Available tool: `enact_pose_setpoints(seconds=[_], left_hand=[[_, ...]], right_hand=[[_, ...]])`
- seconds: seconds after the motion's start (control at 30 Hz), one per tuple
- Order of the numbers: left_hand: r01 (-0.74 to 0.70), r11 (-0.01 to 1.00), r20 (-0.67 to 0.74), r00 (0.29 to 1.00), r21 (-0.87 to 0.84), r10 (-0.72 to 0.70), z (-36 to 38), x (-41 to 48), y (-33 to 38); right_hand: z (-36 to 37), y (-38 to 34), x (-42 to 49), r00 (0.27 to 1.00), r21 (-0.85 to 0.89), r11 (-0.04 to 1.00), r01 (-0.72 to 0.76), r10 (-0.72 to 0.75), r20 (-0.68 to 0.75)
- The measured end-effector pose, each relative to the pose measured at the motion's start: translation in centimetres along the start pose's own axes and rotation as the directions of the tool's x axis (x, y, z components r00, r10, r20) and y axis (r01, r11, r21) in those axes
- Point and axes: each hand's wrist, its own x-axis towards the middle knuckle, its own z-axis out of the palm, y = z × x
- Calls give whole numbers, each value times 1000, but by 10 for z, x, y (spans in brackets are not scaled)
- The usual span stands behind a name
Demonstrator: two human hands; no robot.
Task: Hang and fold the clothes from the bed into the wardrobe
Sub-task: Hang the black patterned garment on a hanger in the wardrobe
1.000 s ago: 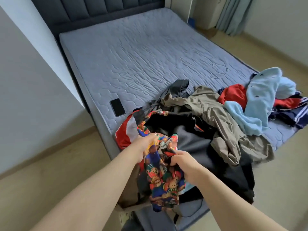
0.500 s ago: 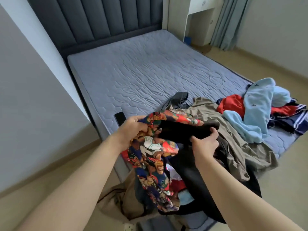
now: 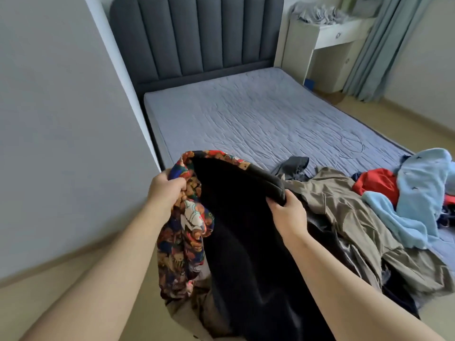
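Lower centre of the frame: bear-print garment (image 3: 246,230), held up over the near end of the bed (image 3: 246,114), black lining turned toward the camera, coloured print showing along the top rim and down the left edge. Gripped at the upper left corner by the left hand (image 3: 167,190), fingers curled tight into a bunch of printed cloth. Gripped at the upper right by the right hand (image 3: 288,210), fingers closed round a thick black edge. Lower part hanging in folds toward the bottom edge of the frame.

Just right of the right hand, on the bed: a crumpled khaki garment (image 3: 344,212), spread down to the lower right. Behind it, a small dark grey garment (image 3: 293,163). Farther right, a red garment (image 3: 376,183) partly under a light blue garment (image 3: 423,188) at the right edge.

Rest of the bed: quilted grey-blue mattress, wrinkled, with a thin looped cable (image 3: 352,143) lying right of centre. At the top of the frame, a dark padded headboard (image 3: 197,33) with upright channels. Filling the left side, a plain pale wall (image 3: 61,119). Upper right: a white worktop (image 3: 339,35) with grey cloths (image 3: 315,13) heaped on it, a blue-grey curtain (image 3: 369,57) beside it, and beige floor (image 3: 406,119) running along the right of the bed.
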Motion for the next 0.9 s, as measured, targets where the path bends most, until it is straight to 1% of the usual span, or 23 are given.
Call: enact_pose_setpoints(seconds=[0.03, 0.1, 0.13, 0.2, 0.27, 0.33, 0.37, 0.43, 0.5, 0.53, 0.57, 0.6, 0.63, 0.67, 0.7, 0.73, 0.77, 0.83, 0.87, 0.9], left_hand=[[-21, 997, -10, 1000, 79, 22, 0, 3, -11], [-50, 975, 32, 998, 216, 44, 3, 7, -30], [-47, 968, 72, 997, 247, 30, 5, 8, -39], [-23, 972, 168, 986, 235, -18, 7, 11, -53], [-18, 965, 211, 977, 262, -39, 7, 8, -60], [-80, 935, 211, 978, 346, 5, 3, 5, -65], [-131, 909, 206, 977, 395, 51, 1, 4, -67], [-272, 846, 218, 957, 459, 189, -4, -3, -72], [-414, 792, 264, 908, 449, 325, -7, -10, -74], [-459, 768, 295, 886, 447, 358, -7, -13, -73], [-474, 760, 324, 876, 444, 357, -6, -16, -73], [-457, 783, 350, 879, 422, 324, -3, -19, -75], [-407, 839, 374, 887, 360, 270, 0, -24, -76], [-348, 900, 393, 890, 262, 229, 4, -31, -76], [-308, 938, 398, 890, 161, 224, 8, -37, -75], [-313, 946, 370, 891, 85, 261, 11, -43, -75], [-357, 931, 328, 890, 73, 316, 14, -50, -73], [-469, 864, 272, 869, 185, 413, 18, -57, -63], [-511, 811, 281, 853, 283, 439, 20, -59, -57], [-520, 765, 305, 851, 380, 427, 23, -62, -51]], right_hand=[[4, -5, -1, 999, 27, 999, 24, -25, 21], [14, -16, -5, 995, 73, 996, 56, -62, 81], [19, -20, -8, 991, 98, 994, 55, -67, 120], [30, -28, -15, 979, 166, 986, 12, -45, 199], [41, -33, -23, 968, 236, 970, -53, -8, 249], [48, -36, -31, 962, 271, 959, -87, 11, 272], [51, -36, -34, 958, 283, 954, -95, 11, 285], [55, -35, -39, 947, 281, 955, -98, 2, 322], [57, -36, -45, 937, 242, 968, -71, -18, 348], [58, -37, -47, 935, 222, 974, -52, -31, 353], [59, -38, -48, 936, 208, 977, -38, -39, 350], [58, -38, -49, 938, 206, 978, -35, -39, 344], [55, -38, -49, 941, 217, 975, -39, -37, 337], [51, -38, -50, 940, 233, 972, -44, -39, 338], [46, -38, -51, 938, 249, 968, -44, -46, 344], [41, -38, -51, 932, 259, 965, -47, -51, 359], [34, -36, -52, 924, 263, 964, -50, -56, 378], [23, -33, -55, 904, 244, 968, -52, -58, 423], [17, -30, -57, 893, 231, 972, -48, -62, 445], [10, -27, -60, 882, 215, 976, -41, -66, 467]])
